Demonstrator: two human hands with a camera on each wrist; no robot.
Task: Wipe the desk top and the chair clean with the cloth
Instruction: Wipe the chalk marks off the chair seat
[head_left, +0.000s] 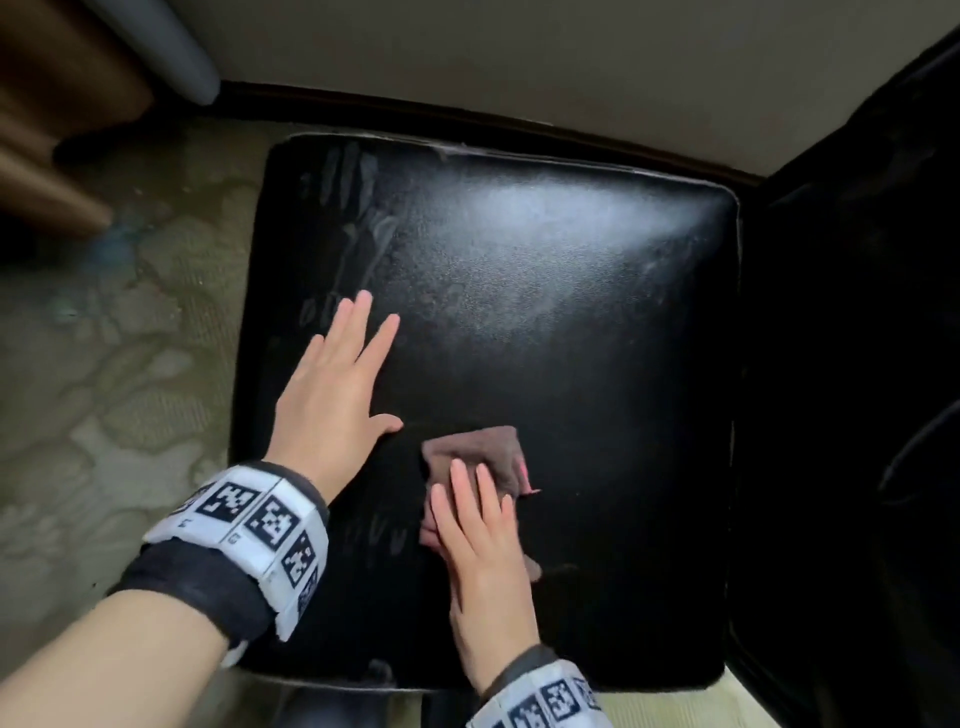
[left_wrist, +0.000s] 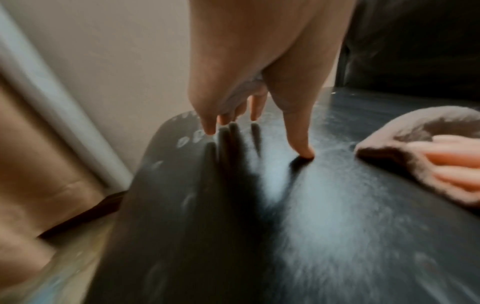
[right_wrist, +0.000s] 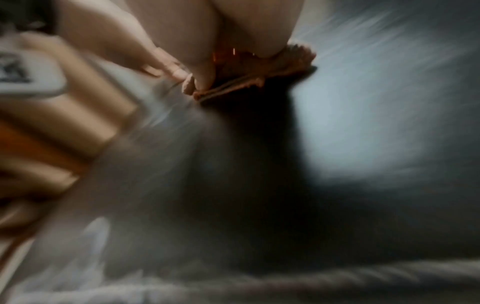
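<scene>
Both flat: left hand (head_left: 332, 400), right hand (head_left: 480, 561)

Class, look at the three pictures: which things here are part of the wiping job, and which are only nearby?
In use:
- cloth, under the flat right hand
- black chair seat
- left hand, fingers straight, resting on the seat

Only nearby:
- patterned carpet
- wooden furniture
- wall

Right wrist view smeared throughout by blur. Part of the cloth (head_left: 480, 457) hidden under the right hand (head_left: 485, 561). Chair (head_left: 571, 338) back lost in darkness, right forearm cut off at bottom edge.
</scene>
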